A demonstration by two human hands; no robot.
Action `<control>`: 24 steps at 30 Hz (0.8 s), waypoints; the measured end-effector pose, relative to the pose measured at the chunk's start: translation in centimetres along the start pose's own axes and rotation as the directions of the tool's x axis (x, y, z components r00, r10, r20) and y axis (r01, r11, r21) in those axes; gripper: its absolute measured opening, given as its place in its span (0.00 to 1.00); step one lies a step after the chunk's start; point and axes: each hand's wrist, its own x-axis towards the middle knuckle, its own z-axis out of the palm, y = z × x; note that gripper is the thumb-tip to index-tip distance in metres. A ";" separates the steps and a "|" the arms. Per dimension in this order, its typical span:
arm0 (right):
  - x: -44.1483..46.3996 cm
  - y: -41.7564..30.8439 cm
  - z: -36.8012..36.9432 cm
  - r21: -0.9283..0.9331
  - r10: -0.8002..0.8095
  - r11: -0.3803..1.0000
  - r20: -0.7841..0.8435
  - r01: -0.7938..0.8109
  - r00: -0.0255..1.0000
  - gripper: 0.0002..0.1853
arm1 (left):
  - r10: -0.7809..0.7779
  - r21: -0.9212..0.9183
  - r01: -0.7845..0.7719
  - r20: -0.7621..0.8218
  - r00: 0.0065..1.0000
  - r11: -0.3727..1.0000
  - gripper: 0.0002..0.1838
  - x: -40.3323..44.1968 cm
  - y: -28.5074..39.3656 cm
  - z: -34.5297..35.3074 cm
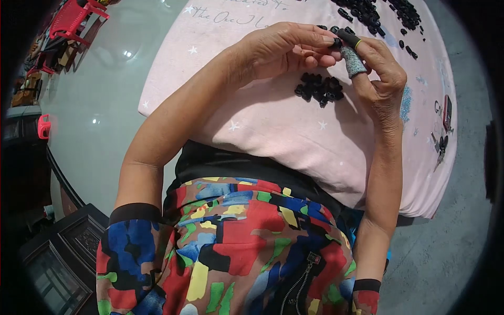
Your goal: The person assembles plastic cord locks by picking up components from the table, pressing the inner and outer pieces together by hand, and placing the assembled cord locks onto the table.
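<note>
Between the thumb and fingers of my left hand (283,50) is a small black part (336,43), too small to name more exactly. My right hand (380,71) meets it from the other side, with thumb and forefinger closed at the same part. A grey knitted sleeve (354,63) covers my right thumb, and a black finger cover (347,37) with a yellow-green edge is on the forefinger. Just below both hands, a small heap of similar black parts (319,89) lies on the pink cloth (273,126).
Larger groups of black parts (362,16) lie at the cloth's far side. At the right edge are a red-edged flat object (447,113) and what looks like scissors (442,147). A red plastic chair (79,21) stands far left, a dark panelled wooden piece (63,257) lower left.
</note>
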 end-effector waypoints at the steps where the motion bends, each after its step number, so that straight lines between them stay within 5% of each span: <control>1: 0.0 0.1 0.0 0.033 0.009 0.999 -0.011 -0.008 1.000 0.18 | -0.001 -0.009 0.001 0.012 1.000 1.000 0.15 0.0 0.0 0.0; 6: -0.2 1.4 -0.3 0.124 0.057 0.991 0.008 -0.057 0.998 0.17 | -0.005 -0.088 0.009 0.043 0.999 0.996 0.14 -0.3 1.1 -1.2; 10: -0.4 -0.3 -0.4 0.269 0.465 0.809 0.253 -0.523 0.849 0.12 | -0.138 -0.319 0.146 0.048 0.989 0.936 0.07 0.4 1.5 -2.7; 14: -0.4 0.8 -1.1 0.017 0.430 0.877 0.419 -0.480 0.800 0.08 | -0.083 -0.172 0.075 -0.042 0.996 0.982 0.12 0.0 1.5 -1.5; 17: -0.5 1.0 -1.3 0.067 0.357 0.899 0.457 -0.432 0.814 0.08 | -0.100 -0.155 0.088 -0.072 0.992 0.984 0.10 -0.2 1.8 -0.6; 20: -1.0 1.4 -1.0 0.138 0.351 0.869 0.507 -0.476 0.787 0.09 | 0.070 0.157 -0.064 -0.033 0.997 0.986 0.17 -0.2 0.5 -1.6; 24: -0.9 1.5 -0.9 0.083 0.302 0.916 0.501 -0.392 0.811 0.12 | 0.013 0.241 -0.011 -0.008 1.000 0.970 0.15 -0.7 1.0 -1.0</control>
